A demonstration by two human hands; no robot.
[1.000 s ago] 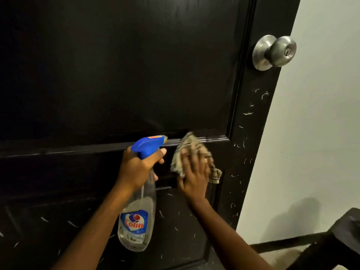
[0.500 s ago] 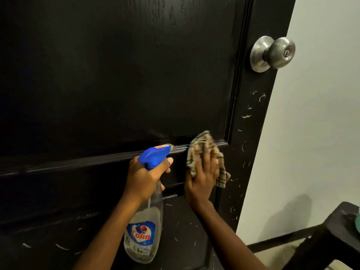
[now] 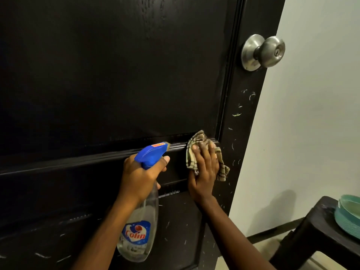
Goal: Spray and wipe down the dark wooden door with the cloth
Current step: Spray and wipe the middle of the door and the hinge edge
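Moved since a second ago: my right hand (image 3: 203, 172) and the cloth (image 3: 196, 141) have slid along the moulding towards the side of the door knob (image 3: 263, 51). My left hand (image 3: 140, 176) and the spray bottle (image 3: 138, 230) followed, and a stack of green plates (image 3: 348, 217) has come into view.
Right hand: fingers flat and spread, pressing the cloth against the door (image 3: 97, 75), below and left of the knob, not curled round it.
Cloth: checked and crumpled, on the moulding ledge below the knob and just left of it. A loose end hangs out on the knob side.
How it handles: soft, light and limp. I judge it will bunch and slip unless my palm bears on its middle.
Left hand: clamped round the bottle's neck with the forefinger by the trigger, farther left of the knob than the cloth.
Bottle: clear plastic, partly filled, so fairly light. It is likely slick if wet, and the neck is the sure hold.
Door surface: hard and glossy. Pale flecks (image 3: 236, 114) dot the stile under the knob, not yet wiped, I judge.
Around: a pale wall (image 3: 311, 114) right of the knob, and a dark bench (image 3: 321, 227) far below and right of it, carrying the plates.
In the way: the knob juts out above my wiping line, and the bench could crowd my elbow lower down.
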